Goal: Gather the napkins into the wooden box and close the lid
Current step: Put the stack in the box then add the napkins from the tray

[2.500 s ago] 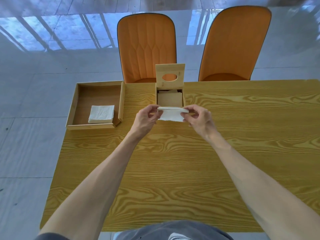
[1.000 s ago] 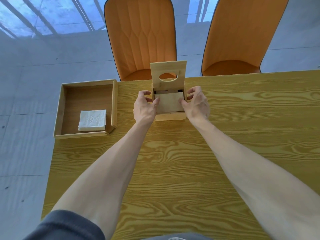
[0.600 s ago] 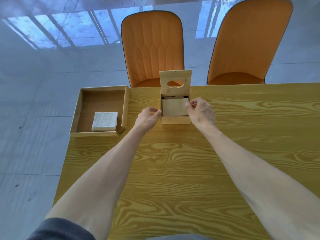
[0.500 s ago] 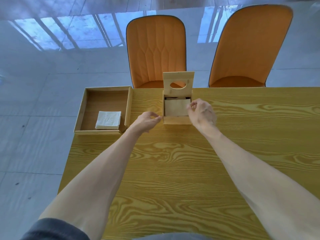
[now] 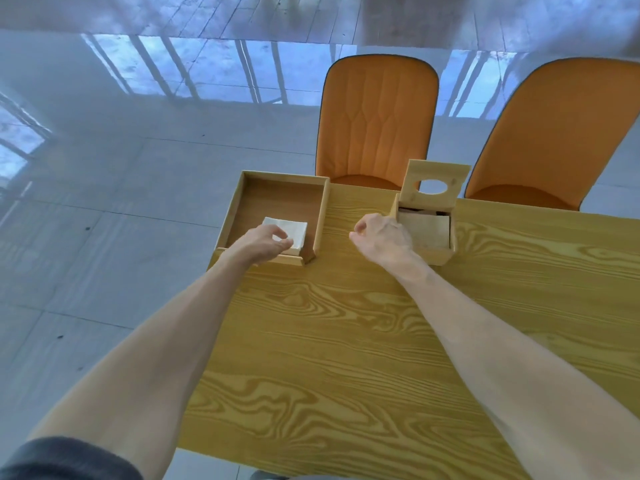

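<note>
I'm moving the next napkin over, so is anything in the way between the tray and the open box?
Mostly clear. The napkin stack lies inside the tray, so it must be lifted over the side wall. The right hand hangs beside the box, partly in the path. The lid stands open.

My table (image 5: pixel 363 341) shows bold-grained, lightly sheened yellow wood, the tray (image 5: pixel 320 216) and box (image 5: pixel 440 252) paler matt wood, the napkins (image 5: pixel 294 230) soft white paper, the 2 chairs (image 5: pixel 377 116) stitched orange upholstery, the floor (image 5: pixel 104 168) glossy tile.
</note>
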Tool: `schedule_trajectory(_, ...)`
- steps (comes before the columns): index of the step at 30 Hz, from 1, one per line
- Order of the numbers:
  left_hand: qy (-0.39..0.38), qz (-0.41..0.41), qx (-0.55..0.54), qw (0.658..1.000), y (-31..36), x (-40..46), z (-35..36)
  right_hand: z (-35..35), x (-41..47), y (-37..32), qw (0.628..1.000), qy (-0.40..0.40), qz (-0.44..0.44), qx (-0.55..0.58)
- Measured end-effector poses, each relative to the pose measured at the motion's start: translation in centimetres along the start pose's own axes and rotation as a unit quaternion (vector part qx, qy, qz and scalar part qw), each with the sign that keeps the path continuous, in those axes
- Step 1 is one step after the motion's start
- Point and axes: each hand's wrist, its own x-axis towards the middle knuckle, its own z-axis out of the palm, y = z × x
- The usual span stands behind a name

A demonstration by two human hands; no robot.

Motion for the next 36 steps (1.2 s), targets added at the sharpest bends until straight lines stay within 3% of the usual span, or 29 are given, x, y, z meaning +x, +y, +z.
schedule_trajectory(8, 0.064, -0.037, -0.086, 0.994, -4.4, 3.8, -2.8, 4.4, 2.9, -7.2, 0.985, -0.075, 0.032, 0.15)
schedule_trajectory(17, 0.011, -0.067, -0.145, 0.987, -4.0, 7.8, -1.6, 8.3, 5.1, -11.9, 0.953, -0.155, 0.133, 0.226)
schedule_trajectory(23, 0.012, -0.082, -0.095, 0.992, -3.5, 8.9, -1.6, 8.8, 5.8, -12.5, 0.944, -0.156, 0.165, 0.24)
schedule_trajectory(30, 0.03, -0.112, -0.143, 0.983, -3.4, 9.5, -1.6, 8.7, 5.2, -12.0, 0.94, -0.143, 0.174, 0.255)
schedule_trajectory(36, -0.003, -0.153, -0.204, 0.967, -4.1, 9.9, -1.6, 8.9, 5.2, -11.4, 0.928, -0.136, 0.19, 0.291)
